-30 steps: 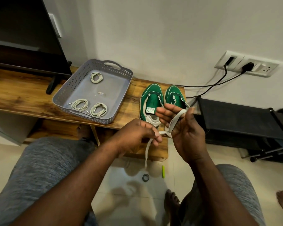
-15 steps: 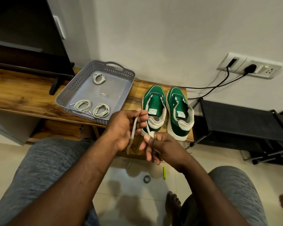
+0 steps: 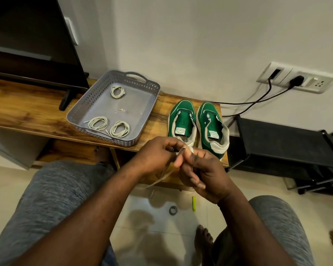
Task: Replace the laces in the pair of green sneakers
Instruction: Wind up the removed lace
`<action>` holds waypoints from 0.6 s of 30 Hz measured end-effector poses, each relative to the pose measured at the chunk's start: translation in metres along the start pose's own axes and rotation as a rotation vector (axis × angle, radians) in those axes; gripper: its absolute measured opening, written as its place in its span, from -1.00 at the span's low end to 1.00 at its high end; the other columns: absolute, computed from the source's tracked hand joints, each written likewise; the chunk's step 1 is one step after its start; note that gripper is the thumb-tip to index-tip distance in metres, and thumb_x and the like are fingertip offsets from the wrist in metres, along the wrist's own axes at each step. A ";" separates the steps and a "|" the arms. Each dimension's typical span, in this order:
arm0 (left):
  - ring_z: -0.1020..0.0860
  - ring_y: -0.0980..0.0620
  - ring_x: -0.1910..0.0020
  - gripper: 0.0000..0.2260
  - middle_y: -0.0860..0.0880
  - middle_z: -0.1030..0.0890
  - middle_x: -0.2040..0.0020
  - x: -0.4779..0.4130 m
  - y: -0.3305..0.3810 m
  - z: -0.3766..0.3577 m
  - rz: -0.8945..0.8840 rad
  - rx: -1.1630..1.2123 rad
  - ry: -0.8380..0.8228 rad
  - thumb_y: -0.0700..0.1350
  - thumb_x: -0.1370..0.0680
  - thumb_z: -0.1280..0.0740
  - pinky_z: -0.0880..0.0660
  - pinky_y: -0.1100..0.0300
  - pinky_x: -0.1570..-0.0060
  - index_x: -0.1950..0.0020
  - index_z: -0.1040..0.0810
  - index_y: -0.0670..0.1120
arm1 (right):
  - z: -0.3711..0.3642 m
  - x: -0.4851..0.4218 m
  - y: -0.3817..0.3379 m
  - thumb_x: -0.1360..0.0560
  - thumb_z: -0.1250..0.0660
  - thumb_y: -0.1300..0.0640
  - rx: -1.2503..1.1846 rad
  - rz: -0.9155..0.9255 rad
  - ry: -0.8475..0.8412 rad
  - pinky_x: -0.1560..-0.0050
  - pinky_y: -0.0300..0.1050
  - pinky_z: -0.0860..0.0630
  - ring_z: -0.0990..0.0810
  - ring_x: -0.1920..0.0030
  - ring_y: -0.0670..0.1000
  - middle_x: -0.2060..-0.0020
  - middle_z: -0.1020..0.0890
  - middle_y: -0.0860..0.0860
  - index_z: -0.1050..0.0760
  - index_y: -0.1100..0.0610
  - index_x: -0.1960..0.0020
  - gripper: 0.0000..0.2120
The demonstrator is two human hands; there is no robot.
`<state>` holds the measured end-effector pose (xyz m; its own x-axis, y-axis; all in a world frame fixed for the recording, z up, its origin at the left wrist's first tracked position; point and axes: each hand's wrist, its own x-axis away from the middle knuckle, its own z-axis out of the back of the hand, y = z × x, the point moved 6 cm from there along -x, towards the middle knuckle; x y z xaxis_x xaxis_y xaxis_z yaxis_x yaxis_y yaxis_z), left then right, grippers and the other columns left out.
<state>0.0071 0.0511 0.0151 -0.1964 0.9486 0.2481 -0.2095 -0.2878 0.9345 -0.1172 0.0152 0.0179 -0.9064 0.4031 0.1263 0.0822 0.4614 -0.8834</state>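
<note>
Pinching a pale lace between them, the left hand and right hand meet just in front of the tabletop edge, below the heels of the sneakers. Both hands have curled fingers: the left grips the lace near its upper part, and the right thumb and forefinger nip it close beside the left fingertips, the two hands touching. The loose tail trails down and to the left towards the floor.

A second ago the right hand was raised and spread in front of the sneakers, with the lace draped over its fingers. Half a second ago it had dropped below the left, which held the strip hanging straight down. Now the hands are level and closed up together, and the tail slants rather than hangs.

The sneakers stand side by side on the tabletop, toes to the wall, with no laces in them, as before. Left of them the grey tray holds three coiled laces, unmoved. On the floor under the hands lie a small dark ring and a yellow-green stick.
</note>
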 end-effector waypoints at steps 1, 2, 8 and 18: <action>-0.70 0.05 -0.10 -0.68 0.08 -0.74 -0.05 0.001 0.006 0.000 -0.033 0.054 -0.017 -0.32 -0.60 -0.36 -0.63 -0.03 -0.17 -0.11 -0.74 0.08 | 0.003 0.000 0.000 -0.68 -0.17 0.04 -0.006 0.005 0.019 0.52 -0.20 -0.08 -0.19 0.64 -0.12 0.56 -0.39 0.05 -0.64 0.28 0.04 -0.61; -0.70 0.06 -0.11 -0.65 0.06 -0.74 -0.06 0.002 0.010 -0.001 -0.061 0.100 -0.037 -0.38 -0.59 -0.33 -0.63 0.02 -0.15 -0.13 -0.73 0.03 | 0.006 0.000 -0.001 -0.69 -0.16 0.03 -0.008 0.009 0.044 0.53 -0.20 -0.08 -0.18 0.64 -0.11 0.56 -0.38 0.04 -0.64 0.28 0.05 -0.60; -0.67 0.10 -0.15 -0.74 0.10 -0.74 -0.06 0.002 0.015 -0.003 -0.210 0.056 -0.001 -0.29 -0.63 -0.37 -0.59 -0.05 -0.28 -0.16 -0.72 0.02 | 0.016 -0.001 0.000 -0.68 -0.18 -0.01 0.003 0.022 0.132 0.50 -0.14 -0.04 -0.14 0.62 -0.08 0.57 -0.35 0.04 -0.64 0.25 0.07 -0.60; -0.53 0.07 -0.14 -0.77 0.21 -0.68 -0.07 0.000 0.018 0.005 -0.467 -0.327 0.286 -0.18 -0.64 -0.38 -0.51 0.04 -0.11 -0.14 -0.72 0.13 | 0.001 0.000 0.006 -0.70 -0.13 -0.05 -0.092 -0.084 0.022 0.55 -0.23 -0.11 -0.20 0.65 -0.12 0.57 -0.38 0.06 -0.63 0.32 0.05 -0.50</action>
<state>0.0082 0.0464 0.0329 -0.2522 0.9243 -0.2864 -0.6077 0.0791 0.7902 -0.1177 0.0171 0.0118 -0.9026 0.3763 0.2090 0.0444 0.5643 -0.8243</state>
